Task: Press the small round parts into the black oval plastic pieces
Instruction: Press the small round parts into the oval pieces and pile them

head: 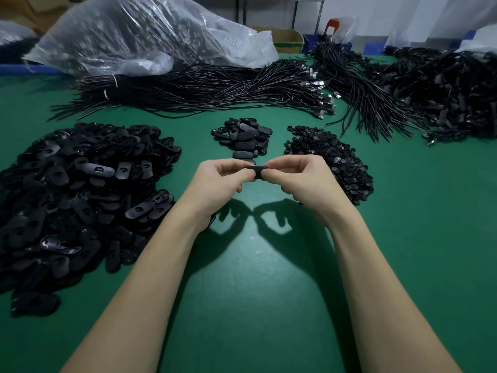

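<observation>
- Fingers (236, 168) of both hands are curled and pinch one black oval piece (258, 172) between them, held above the table (255, 278), edge-on to the camera.
- Left hand (215, 184) grips the piece's left end; right hand (301, 181) grips its right end, thumbs and forefingers meeting over it. Whether a round part sits in it, I cannot tell.
- Two bare forearms reach in from the bottom edge; their shadows lie on the green surface beneath the hands.
- Three heaps of small black parts lie on the table: a big pile of ovals (80, 195) at left, too many to count; a small stack (244, 138) just beyond the hands, roughly a dozen or more pieces; a pile of round parts (330, 160) just right of the right hand, too many to count.
- Beyond these lie bundles of black cables (201, 90), with more cables (443, 95) heaped at right.
- One large clear plastic bag (139, 33) of dark parts sits at far left behind the cables.
- One cardboard box (287, 40) stands past the table's far edge.
</observation>
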{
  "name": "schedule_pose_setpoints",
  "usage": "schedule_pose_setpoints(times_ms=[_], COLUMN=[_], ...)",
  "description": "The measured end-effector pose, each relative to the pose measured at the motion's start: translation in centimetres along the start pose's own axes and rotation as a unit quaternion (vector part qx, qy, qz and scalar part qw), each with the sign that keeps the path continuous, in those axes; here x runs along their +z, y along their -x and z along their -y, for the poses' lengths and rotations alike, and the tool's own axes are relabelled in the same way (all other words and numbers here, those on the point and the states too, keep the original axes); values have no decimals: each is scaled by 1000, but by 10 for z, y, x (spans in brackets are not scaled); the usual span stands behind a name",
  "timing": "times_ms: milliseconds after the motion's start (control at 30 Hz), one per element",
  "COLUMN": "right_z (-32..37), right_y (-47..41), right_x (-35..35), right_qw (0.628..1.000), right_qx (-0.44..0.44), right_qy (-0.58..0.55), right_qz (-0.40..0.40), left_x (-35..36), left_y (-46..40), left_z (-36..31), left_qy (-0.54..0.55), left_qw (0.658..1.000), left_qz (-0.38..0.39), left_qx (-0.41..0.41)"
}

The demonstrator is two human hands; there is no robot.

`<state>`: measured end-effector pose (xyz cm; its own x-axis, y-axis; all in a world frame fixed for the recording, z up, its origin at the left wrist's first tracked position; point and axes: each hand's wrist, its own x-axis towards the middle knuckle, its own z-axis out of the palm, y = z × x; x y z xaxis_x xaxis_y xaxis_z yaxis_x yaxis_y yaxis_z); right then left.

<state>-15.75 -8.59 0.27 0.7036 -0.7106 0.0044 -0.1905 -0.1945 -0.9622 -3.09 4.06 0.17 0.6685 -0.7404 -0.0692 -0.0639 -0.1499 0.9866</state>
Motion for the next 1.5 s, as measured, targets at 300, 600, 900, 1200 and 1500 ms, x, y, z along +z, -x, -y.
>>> schedule_pose_setpoints(times_ms=[300, 600, 900, 1200, 1500], right_z=[2, 2, -5, -13, -10], right_y=[0, 0, -2, -4, 0], right_x=[4, 8, 10, 21, 14], right_qw=[1000, 1000, 999, 996, 999], right_qx=[3, 6, -3, -12, -29], right_qy=[4, -7, 41, 77, 40], right_qz=[-17, -14, -18, -43, -12], left_x=[2, 3, 2, 8, 9], left_y=[-2, -3, -5, -8, -10], left_z=[2, 5, 12, 20, 20], left_qy=[-1, 2, -37, -80, -63], left_qw=[1000, 1000, 998, 995, 996], left_qz=[-2, -4, 18, 4, -21], left_qx=[12, 21, 54, 51, 56])
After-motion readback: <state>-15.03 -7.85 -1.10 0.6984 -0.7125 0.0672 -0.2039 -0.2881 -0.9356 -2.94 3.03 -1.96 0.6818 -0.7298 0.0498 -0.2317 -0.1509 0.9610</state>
